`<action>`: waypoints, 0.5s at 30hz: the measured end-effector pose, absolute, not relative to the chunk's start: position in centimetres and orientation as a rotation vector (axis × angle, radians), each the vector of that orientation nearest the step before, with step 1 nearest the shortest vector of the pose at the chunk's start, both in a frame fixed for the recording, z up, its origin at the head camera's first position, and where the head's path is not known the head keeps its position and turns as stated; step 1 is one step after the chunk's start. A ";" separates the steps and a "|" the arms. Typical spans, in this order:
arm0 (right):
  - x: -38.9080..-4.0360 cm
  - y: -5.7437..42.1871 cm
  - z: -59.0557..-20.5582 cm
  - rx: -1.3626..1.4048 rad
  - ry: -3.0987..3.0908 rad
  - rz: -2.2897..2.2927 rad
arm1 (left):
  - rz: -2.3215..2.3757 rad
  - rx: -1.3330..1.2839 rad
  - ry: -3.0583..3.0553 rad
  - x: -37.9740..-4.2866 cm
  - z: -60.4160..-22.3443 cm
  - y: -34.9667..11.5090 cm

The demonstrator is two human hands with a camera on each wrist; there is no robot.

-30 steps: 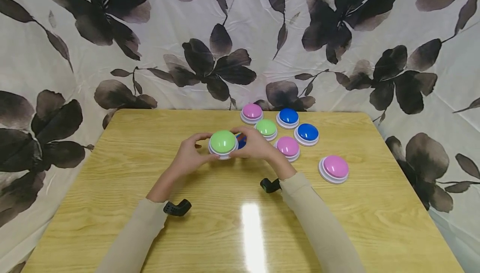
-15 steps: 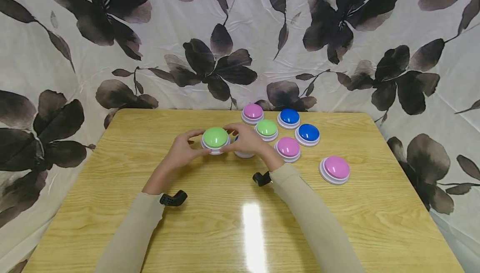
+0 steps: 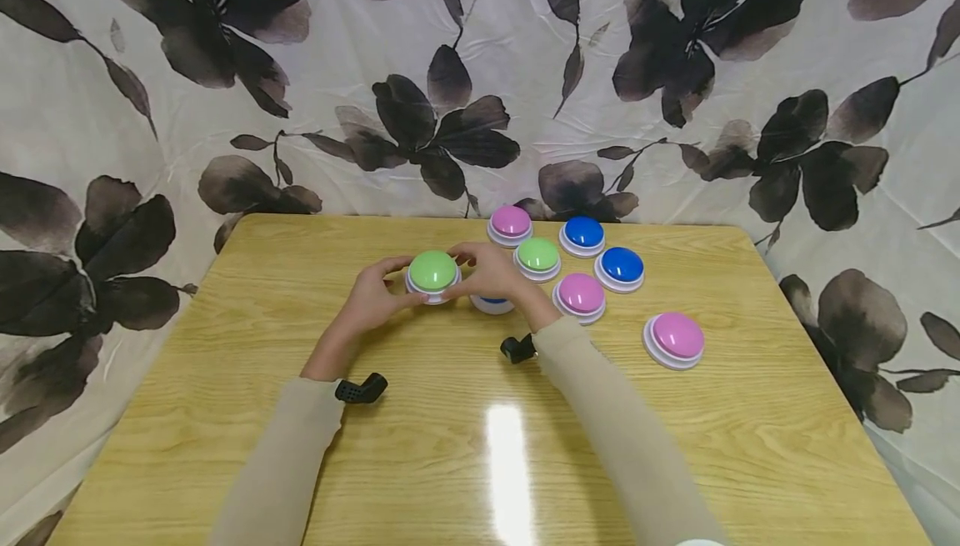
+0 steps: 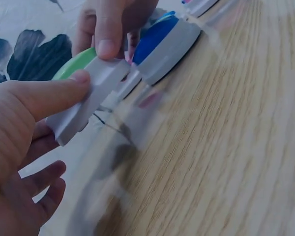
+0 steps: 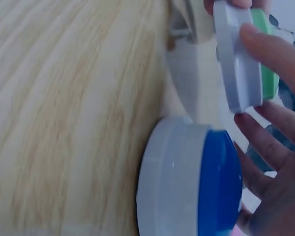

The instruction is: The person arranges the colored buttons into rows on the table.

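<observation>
Both hands hold a green dome push button [image 3: 432,271] with a white round base, one at each side. My left hand [image 3: 372,300] pinches its left rim, with the thumb [image 4: 59,96] against the white base. From the right, my right hand [image 3: 489,273] grips the opposite rim between thumb and fingers. In the wrist views the base [image 5: 238,64] is tilted on edge to the camera and a gap shows between it and the tabletop. A blue push button [image 3: 492,304] sits on the table beneath the right hand, which partly hides it.
Right of the hands stand several more buttons: a second green one [image 3: 537,255], pink ones [image 3: 510,221] and blue ones [image 3: 583,232]. One pink button [image 3: 677,336] stands apart, nearer the right edge. A floral cloth [image 3: 450,46] hangs behind the wooden table [image 3: 420,446].
Both hands have carried the green button a short way left, off the blue button's side, then held it nearly still over the last half second. The other buttons have not moved.
</observation>
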State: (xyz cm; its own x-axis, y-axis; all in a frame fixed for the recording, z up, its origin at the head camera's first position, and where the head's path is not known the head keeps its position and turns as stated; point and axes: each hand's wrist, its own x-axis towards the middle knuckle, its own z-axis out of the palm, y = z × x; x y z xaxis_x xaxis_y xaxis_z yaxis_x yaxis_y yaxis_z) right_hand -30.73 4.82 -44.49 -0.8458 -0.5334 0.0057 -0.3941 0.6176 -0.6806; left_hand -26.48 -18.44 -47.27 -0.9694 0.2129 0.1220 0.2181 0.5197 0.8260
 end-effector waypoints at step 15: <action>-31.4 4.8 -45.4 -0.687 2.625 -0.998 | -1.508 -0.356 -2.814 -27.5 -48.0 -18.4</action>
State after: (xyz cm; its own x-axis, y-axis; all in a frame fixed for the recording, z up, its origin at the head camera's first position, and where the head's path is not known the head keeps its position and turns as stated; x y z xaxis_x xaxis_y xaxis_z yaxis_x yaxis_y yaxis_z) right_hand -31.40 4.82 -45.42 -0.8576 -0.5103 -0.0638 -0.3390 0.6543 -0.6760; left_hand -27.45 -18.40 -48.03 -0.9729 0.2275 0.0417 0.1607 0.5352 0.8293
